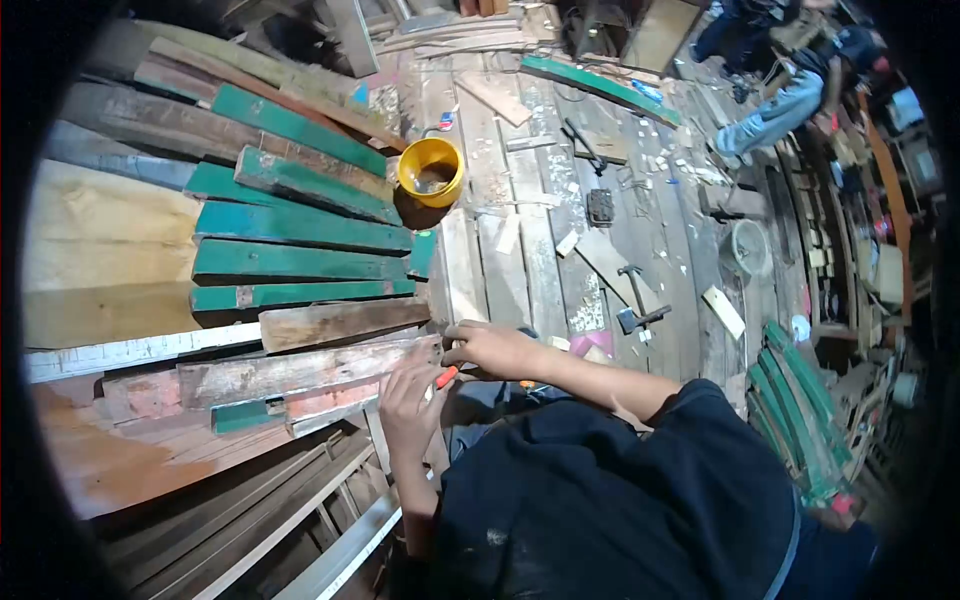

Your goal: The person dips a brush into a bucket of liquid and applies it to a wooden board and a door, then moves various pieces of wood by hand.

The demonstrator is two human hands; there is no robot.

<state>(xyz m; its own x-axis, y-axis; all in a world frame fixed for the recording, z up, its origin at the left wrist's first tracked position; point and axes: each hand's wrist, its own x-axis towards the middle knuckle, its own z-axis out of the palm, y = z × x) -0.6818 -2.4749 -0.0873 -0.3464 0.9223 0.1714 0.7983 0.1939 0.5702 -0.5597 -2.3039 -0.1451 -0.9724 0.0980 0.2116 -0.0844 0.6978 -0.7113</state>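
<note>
A weathered plank [310, 372] with worn whitish paint lies in front of me, its near end reaching my hands. My right hand [490, 350] is at that end, fingers curled in against the wood. Just below, my left hand [403, 405] is bent at the plank's lower edge. A short orange-red stick-like thing [446, 377] pokes out from its closed fingers, pointing toward my right hand; its kind does not show. A brown bare board [340, 325] lies just above the plank, and a pinkish painted piece [330, 400] lies beneath it.
Green-painted boards [305, 262] lie side by side beyond the plank. A yellow bucket [430, 172] stands at their ends. Hammers [640, 305] and wood scraps lie on the plank floor. Another person's leg [775, 112] shows upper right, and green boards [800, 410] are stacked at right.
</note>
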